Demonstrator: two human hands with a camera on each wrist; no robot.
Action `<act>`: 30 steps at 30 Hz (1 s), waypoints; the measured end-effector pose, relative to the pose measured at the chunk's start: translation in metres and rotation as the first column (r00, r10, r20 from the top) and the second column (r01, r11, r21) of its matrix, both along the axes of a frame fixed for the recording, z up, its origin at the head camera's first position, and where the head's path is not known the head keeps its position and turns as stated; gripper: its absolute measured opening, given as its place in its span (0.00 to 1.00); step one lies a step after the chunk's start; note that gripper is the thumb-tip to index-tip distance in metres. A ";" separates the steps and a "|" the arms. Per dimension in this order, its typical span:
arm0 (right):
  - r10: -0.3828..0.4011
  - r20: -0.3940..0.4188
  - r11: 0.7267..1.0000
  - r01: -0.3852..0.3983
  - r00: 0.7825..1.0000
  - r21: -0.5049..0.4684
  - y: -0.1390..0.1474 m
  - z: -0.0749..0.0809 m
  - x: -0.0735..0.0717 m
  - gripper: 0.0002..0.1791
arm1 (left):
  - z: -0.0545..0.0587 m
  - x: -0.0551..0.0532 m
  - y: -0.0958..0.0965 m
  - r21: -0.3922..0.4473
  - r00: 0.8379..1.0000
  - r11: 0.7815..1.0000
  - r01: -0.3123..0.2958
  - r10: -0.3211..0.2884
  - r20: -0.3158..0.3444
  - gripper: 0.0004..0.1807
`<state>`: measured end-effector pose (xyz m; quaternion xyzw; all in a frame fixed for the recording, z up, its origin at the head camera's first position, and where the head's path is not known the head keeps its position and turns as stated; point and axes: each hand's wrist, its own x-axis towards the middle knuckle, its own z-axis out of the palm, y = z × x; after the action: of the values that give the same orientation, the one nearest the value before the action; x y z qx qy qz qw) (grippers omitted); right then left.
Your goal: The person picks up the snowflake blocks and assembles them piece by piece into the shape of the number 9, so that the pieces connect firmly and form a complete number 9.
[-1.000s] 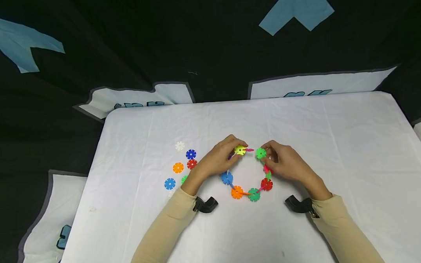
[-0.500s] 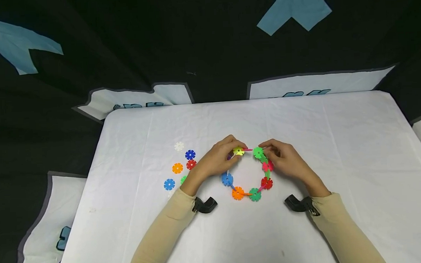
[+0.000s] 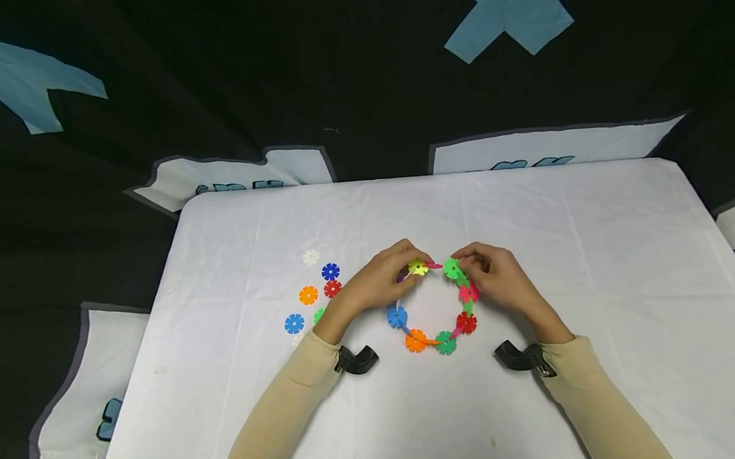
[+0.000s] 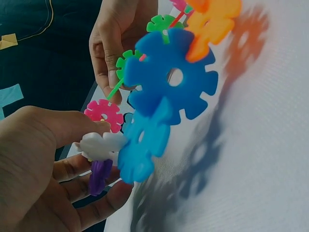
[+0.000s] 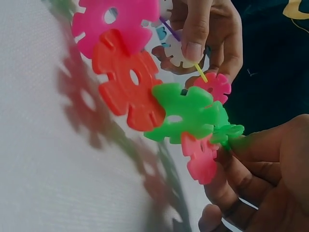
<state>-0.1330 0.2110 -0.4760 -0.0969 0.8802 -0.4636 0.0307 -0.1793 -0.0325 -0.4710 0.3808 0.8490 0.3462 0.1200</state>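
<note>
A ring-shaped chain of interlocking plastic snowflake discs hangs between both hands, with a gap at its far side. My left hand (image 3: 378, 278) pinches the yellow disc (image 3: 418, 268) near one end, where a pink disc (image 4: 104, 114) juts toward the gap. The other end is a green disc (image 3: 452, 268), which my right hand (image 3: 499, 278) pinches between thumb and fingers. Between them run a blue disc (image 4: 176, 77), an orange disc (image 3: 416, 341), a teal-green disc (image 3: 446, 343) and a red disc (image 3: 467, 322). White and purple discs are partly hidden by the left hand.
Loose snowflake discs lie left of the left hand on the white-covered table (image 3: 221, 263): an orange disc (image 3: 308, 295), a dark blue disc (image 3: 330, 271), a red disc (image 3: 332, 288), a light blue disc (image 3: 294, 323) and others. A dark curtain (image 3: 361, 86) stands behind.
The right hand and the green end disc have shifted slightly left, narrowing the gap. A second green disc and the pink disc beside it show more now. The left hand keeps its hold.
</note>
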 end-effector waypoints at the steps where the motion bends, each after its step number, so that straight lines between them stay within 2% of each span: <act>1: -0.005 -0.002 1.000 0.005 1.000 -0.001 0.000 0.000 0.000 0.08 | 0.000 0.000 0.000 0.003 1.000 1.000 0.003 -0.003 0.002 0.15; 10: -0.004 0.003 0.999 0.004 1.000 -0.038 -0.001 0.000 0.000 0.07 | 0.001 0.001 0.001 0.015 1.000 1.000 0.010 -0.010 0.020 0.15; 24: -0.031 0.013 1.000 0.031 0.999 0.001 -0.007 0.002 0.002 0.07 | 0.000 0.002 0.002 0.029 1.000 0.999 0.018 -0.018 0.019 0.16; 30: -0.038 0.012 0.999 0.038 0.999 0.003 -0.008 0.002 0.002 0.07 | -0.003 0.001 0.004 0.051 0.999 0.999 0.013 -0.014 0.032 0.16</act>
<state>-0.1306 0.2034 -0.4736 -0.0775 0.8823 -0.4634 0.0273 -0.1782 -0.0287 -0.4740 0.3839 0.8353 0.3729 0.1262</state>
